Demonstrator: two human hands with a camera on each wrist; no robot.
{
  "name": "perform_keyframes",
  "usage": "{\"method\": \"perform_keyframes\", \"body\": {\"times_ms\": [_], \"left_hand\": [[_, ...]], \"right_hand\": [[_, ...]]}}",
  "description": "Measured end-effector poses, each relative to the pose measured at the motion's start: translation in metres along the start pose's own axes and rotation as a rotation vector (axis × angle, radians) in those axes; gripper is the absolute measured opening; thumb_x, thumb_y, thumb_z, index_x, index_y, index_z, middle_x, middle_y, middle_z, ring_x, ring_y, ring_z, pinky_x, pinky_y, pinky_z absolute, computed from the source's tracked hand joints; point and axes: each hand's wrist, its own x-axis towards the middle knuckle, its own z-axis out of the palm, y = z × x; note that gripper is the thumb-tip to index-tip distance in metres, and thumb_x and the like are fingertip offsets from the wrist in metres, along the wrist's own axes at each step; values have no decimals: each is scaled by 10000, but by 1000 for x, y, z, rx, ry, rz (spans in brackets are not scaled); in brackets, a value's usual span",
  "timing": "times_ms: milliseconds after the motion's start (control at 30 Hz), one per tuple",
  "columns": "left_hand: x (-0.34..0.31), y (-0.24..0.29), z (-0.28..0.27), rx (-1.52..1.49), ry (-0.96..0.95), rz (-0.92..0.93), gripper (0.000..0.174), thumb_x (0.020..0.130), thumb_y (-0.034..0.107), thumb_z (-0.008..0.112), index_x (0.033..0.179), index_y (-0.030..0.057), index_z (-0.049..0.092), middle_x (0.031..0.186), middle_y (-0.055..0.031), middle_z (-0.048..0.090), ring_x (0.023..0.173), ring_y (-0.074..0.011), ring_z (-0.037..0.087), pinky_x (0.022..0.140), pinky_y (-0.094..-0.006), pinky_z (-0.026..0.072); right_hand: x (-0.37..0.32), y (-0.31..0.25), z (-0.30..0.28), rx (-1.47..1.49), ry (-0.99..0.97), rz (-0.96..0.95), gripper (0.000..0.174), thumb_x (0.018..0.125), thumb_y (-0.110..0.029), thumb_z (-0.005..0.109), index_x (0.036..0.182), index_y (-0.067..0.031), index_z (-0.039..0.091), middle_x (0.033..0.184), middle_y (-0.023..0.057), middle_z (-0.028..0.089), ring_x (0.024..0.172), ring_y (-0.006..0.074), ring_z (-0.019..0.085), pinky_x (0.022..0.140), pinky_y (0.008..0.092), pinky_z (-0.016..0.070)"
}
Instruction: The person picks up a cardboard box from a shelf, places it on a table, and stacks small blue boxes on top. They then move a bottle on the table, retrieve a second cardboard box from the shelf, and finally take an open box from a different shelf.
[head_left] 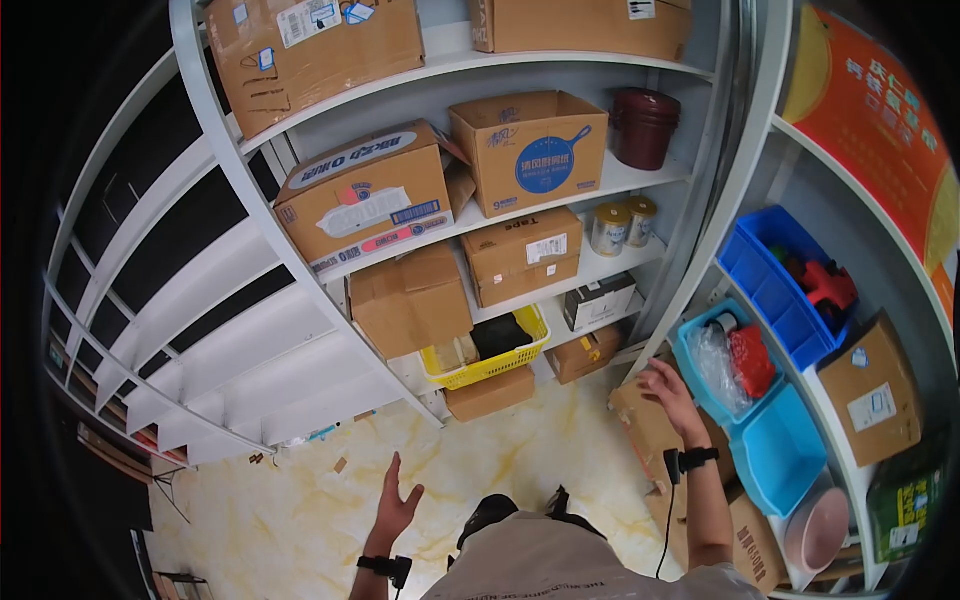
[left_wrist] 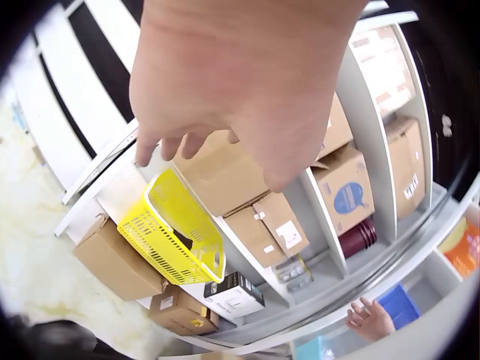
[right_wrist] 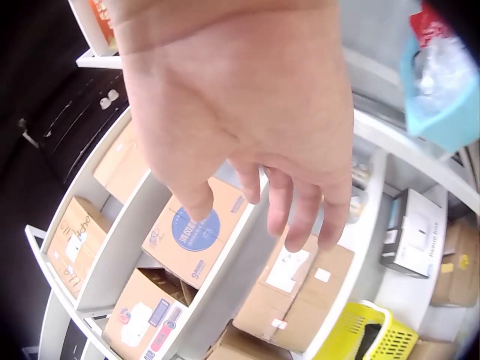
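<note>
My left hand (head_left: pixel 397 508) is held out over the floor with fingers extended and nothing in them. To the right, my right hand (head_left: pixel 672 402) is raised in front of the shelves, its fingers loosely bent and holding nothing. Ahead, a yellow plastic basket (head_left: pixel 497 368) with dark contents sits on a low shelf. The left wrist view has that basket (left_wrist: pixel 161 236) below the left fingertips. In the right wrist view, the fingers overlap a taped cardboard box (right_wrist: pixel 300 296). Nearest the right hand in the head view is a light-blue bin (head_left: pixel 712 385) with clear plastic and a red item.
Cardboard boxes (head_left: pixel 540 150), a dark red bucket (head_left: pixel 643 130) and gold-lidded cans (head_left: pixel 610 230) fill the shelves ahead. On the right stand a dark-blue bin (head_left: pixel 765 300), another light-blue tub (head_left: pixel 785 455) and a pink bowl (head_left: pixel 817 530). White shelving (head_left: pixel 240 370) lines the left.
</note>
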Motion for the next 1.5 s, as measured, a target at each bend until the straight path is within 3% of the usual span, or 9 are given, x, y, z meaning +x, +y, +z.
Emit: {"method": "perform_keyframes", "body": {"times_ms": [133, 433, 633, 667, 733, 800, 933, 1200, 1500], "left_hand": [[19, 7, 4, -485, -13, -481, 687, 1011, 300, 610, 1593, 198, 260, 1533, -155, 438, 1364, -262, 456, 1090, -472, 400], [182, 0, 33, -450, -196, -199, 587, 1022, 358, 595, 1527, 138, 392, 1327, -110, 631, 1241, -203, 549, 1027, -386, 447], [324, 50, 34, -608, -351, -126, 587, 1051, 331, 552, 1550, 100, 348, 1422, -87, 546, 1292, -163, 503, 1043, -317, 428], [348, 59, 34, -620, -354, -130, 587, 1051, 331, 552, 1550, 100, 348, 1422, -87, 546, 1292, -163, 503, 1043, -317, 428], [387, 85, 40, -707, -458, -3, 626, 1073, 419, 459, 1571, 93, 264, 1517, -144, 436, 1443, -263, 385, 1147, -428, 367], [421, 99, 50, -851, -547, -38, 605, 1086, 412, 419, 1577, 105, 246, 1543, -163, 395, 1444, -274, 381, 1155, -435, 366], [470, 129, 65, -996, -703, -92, 642, 1089, 477, 329, 1582, 83, 215, 1559, -192, 365, 1449, -301, 369, 1178, -462, 332], [507, 188, 89, -1845, -850, -274, 823, 1009, 669, 340, 1576, 80, 243, 1580, -188, 345, 1459, -380, 330, 1213, -550, 247], [438, 193, 120, -1774, -839, -147, 743, 1022, 627, 361, 1583, 155, 241, 1592, -131, 339, 1479, -351, 298, 1184, -608, 283]], "right_hand": [[133, -61, 0, -124, -6, -220, 527, 1005, -166, 616, 1499, -124, 436, 1304, 96, 597, 1150, 184, 595, 976, 331, 488], [342, -243, 30, -481, 93, -754, 674, 916, -122, 725, 1521, -158, 432, 1506, 156, 414, 1297, 266, 513, 1046, 360, 450], [437, -296, 29, -922, 160, -852, 899, 795, -269, 850, 1557, -253, 372, 1575, 290, 249, 1483, 422, 262, 1172, 452, 313], [453, -296, 26, -1046, 186, -933, 761, 809, -268, 847, 1480, -169, 502, 1452, 224, 467, 1354, 335, 471, 1105, 412, 399], [467, -300, 25, -609, -4, -711, 503, 856, -238, 817, 1296, -68, 641, 1162, 81, 651, 1079, 190, 609, 956, 329, 490], [479, -298, 15, -757, 120, -711, 245, 906, -163, 771, 1075, -16, 672, 949, -13, 658, 903, 64, 584, 807, 233, 491], [446, -311, 19, -624, 94, -508, 185, 875, -77, 768, 984, 32, 664, 1061, 31, 676, 961, 99, 610, 846, 247, 491], [341, -293, -7, -606, 238, -597, 195, 849, -38, 770, 957, 63, 642, 1447, 207, 545, 1159, 185, 595, 970, 295, 473], [192, -218, -9, -549, 412, -724, 207, 831, 28, 748, 974, 39, 599, 1465, 251, 514, 1213, 249, 592, 982, 338, 490]]}}
